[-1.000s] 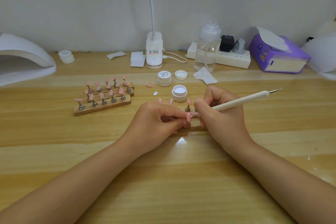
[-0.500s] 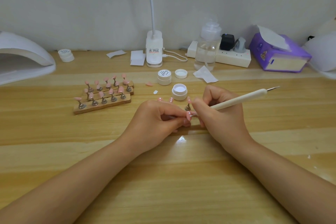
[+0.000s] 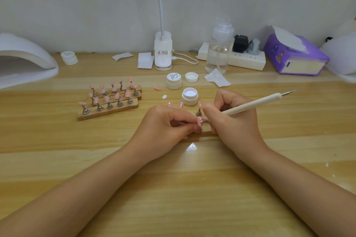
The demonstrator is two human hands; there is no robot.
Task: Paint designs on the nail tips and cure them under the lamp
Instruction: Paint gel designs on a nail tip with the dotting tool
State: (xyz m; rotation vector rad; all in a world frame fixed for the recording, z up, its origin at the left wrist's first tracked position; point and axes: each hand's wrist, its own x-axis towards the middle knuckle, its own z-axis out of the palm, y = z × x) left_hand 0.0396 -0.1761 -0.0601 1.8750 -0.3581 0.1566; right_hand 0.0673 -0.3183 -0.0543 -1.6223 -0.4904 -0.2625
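Hands barely shifted, left hand [image 3: 163, 127] still pinching pink nail tip [image 3: 199, 121], right hand [image 3: 231, 119] gripping dotting pen [image 3: 250, 105].

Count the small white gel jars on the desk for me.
3: one open jar just beyond the hands, one lidded jar behind it beside a loose lid, and one lidded jar far left by the curing lamp. Others could be hidden.

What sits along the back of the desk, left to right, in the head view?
Curing lamp → small closed jar → desk lamp base → clear pump bottle → power strip → purple tissue box.
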